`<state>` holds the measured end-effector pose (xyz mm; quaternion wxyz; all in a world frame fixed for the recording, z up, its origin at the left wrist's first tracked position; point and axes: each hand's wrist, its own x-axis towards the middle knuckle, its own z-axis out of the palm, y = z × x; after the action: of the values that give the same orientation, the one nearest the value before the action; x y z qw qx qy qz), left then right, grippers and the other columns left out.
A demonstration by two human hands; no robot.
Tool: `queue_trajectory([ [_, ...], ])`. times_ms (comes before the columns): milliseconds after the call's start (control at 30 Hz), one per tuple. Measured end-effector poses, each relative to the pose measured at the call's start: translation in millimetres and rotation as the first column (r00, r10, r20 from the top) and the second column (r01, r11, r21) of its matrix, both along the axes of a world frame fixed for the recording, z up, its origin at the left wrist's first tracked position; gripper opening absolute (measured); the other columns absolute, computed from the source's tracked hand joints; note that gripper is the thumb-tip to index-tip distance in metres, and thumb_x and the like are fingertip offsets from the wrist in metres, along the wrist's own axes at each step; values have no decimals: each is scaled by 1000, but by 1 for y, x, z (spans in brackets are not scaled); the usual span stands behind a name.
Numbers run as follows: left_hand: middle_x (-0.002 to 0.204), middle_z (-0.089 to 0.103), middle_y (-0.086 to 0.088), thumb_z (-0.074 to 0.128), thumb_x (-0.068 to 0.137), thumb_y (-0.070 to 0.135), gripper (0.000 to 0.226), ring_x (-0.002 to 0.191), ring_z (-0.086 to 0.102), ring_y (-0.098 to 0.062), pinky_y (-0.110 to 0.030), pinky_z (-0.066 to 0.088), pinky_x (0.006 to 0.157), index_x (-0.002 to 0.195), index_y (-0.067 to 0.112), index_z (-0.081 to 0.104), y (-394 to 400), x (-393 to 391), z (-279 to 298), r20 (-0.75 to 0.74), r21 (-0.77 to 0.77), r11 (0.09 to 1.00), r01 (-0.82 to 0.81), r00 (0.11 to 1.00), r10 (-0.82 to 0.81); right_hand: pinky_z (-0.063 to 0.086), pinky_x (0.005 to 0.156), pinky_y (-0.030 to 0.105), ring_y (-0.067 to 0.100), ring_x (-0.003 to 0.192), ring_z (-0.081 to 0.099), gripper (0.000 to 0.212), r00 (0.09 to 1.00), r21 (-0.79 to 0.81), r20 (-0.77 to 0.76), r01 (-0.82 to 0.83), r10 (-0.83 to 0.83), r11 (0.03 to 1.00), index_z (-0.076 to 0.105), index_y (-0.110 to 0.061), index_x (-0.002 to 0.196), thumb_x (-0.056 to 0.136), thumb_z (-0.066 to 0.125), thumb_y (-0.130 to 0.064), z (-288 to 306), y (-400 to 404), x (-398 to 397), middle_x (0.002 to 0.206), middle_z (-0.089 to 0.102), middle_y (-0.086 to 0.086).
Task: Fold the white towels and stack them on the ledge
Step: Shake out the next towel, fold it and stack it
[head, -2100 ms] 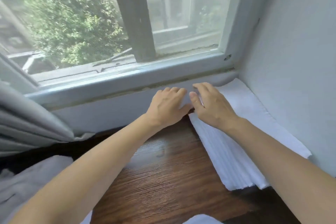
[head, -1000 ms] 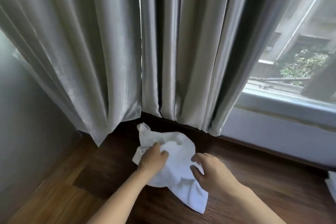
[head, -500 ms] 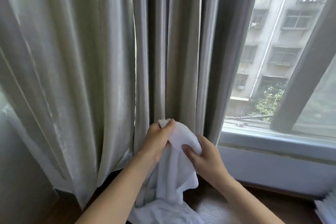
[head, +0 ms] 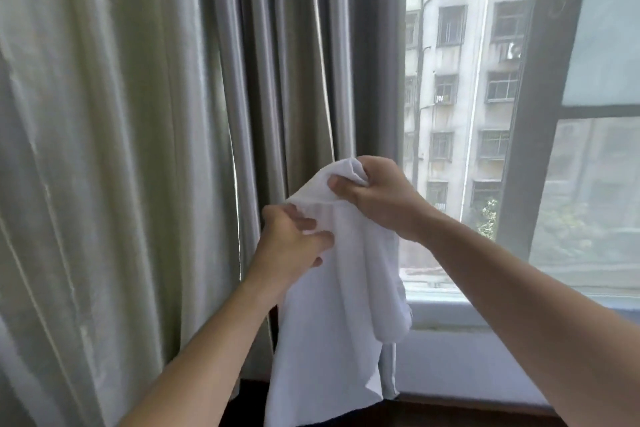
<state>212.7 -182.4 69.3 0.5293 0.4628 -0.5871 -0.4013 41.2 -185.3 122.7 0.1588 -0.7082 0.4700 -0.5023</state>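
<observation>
- The limp white cloth towel [head: 332, 315] hangs in the middle of the view, in front of the pleated grey fabric curtain [head: 138, 149].
- The right hand [head: 377, 198] grips the towel's top, above and to the right of the left hand [head: 291, 239].
- The left hand pinches the towel's left edge, lower down, just beside the curtain folds.
- The curtain fills the left and centre, behind both hands.
- The glass window with a dark upright frame bar [head: 533, 114] lies to the right of the curtain, behind the right forearm.
- The pale window sill [head: 446, 308] runs below the glass, partly behind the towel's right edge.
- The dark wooden ledge [head: 467, 414] lies at the bottom, below the sill and behind the towel's lower end.
</observation>
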Motion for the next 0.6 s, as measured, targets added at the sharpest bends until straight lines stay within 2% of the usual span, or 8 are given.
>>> queue_trajectory([
  [67, 111, 57, 2, 85, 75, 40, 68, 88, 66, -20, -44, 60, 76, 117, 17, 36, 2, -4, 16, 200, -191, 970, -151, 961, 189, 34, 56, 32, 14, 59, 43, 40, 999, 35, -28, -16, 17, 999, 55, 6, 79, 90, 71, -29, 23, -1, -3, 67, 45, 2],
  [167, 115, 50, 1, 79, 83, 44, 65, 85, 52, -17, -33, 46, 70, 126, 17, 38, 3, -12, 43, 233, -520, 819, -243, 882, 410, 26, 51, 27, 14, 55, 34, 44, 996, 69, -85, 6, 0, 998, 46, -8, 65, 86, 76, -32, 47, -2, -3, 63, 35, 1],
  [267, 118, 52, 7, 76, 82, 51, 60, 92, 56, -14, -27, 43, 62, 125, 25, 43, 3, -22, 63, 322, -621, 764, -174, 832, 452, 29, 46, 23, 12, 50, 39, 38, 997, 93, -56, 49, -44, 994, 53, -12, 65, 84, 80, -31, 63, 0, -4, 60, 40, 0],
  [367, 114, 57, 9, 75, 81, 44, 52, 95, 58, -17, -34, 49, 64, 118, 29, 43, 1, -34, 68, 420, -726, 688, -25, 775, 472, 40, 44, 19, 8, 48, 55, 38, 999, 149, 10, 37, -39, 988, 61, -11, 62, 86, 82, -33, 76, 6, -8, 57, 56, -2],
  [433, 106, 63, 8, 66, 91, 24, 32, 93, 62, -19, -37, 51, 65, 114, 27, 44, -3, -37, 72, 398, -761, 649, 13, 799, 450, 41, 45, 18, 7, 48, 55, 41, 1000, 180, -19, 25, -22, 983, 64, -14, 59, 82, 85, -40, 81, 12, -12, 56, 56, -3],
  [467, 99, 65, 8, 58, 94, 17, 23, 87, 63, -17, -36, 50, 63, 111, 27, 46, -6, -37, 74, 366, -750, 661, 7, 838, 406, 43, 48, 20, 9, 52, 57, 41, 999, 205, -33, 13, -6, 979, 66, -12, 63, 80, 87, -44, 83, 16, -15, 60, 58, -1],
  [533, 86, 64, 10, 49, 98, 13, 14, 74, 61, -7, -27, 47, 57, 104, 25, 51, -10, -37, 81, 250, -686, 727, -39, 925, 285, 50, 59, 27, 16, 65, 63, 51, 998, 249, -51, -23, 36, 968, 71, -3, 84, 75, 88, -50, 86, 22, -24, 73, 65, 5],
  [600, 82, 61, 12, 49, 99, 13, 12, 70, 57, -4, -19, 43, 56, 95, 23, 54, -16, -39, 89, 80, -583, 801, -137, 971, 225, 57, 72, 37, 24, 78, 69, 54, 990, 274, -131, -12, 50, 962, 72, 1, 101, 74, 90, -42, 88, 29, -38, 88, 73, 12],
])
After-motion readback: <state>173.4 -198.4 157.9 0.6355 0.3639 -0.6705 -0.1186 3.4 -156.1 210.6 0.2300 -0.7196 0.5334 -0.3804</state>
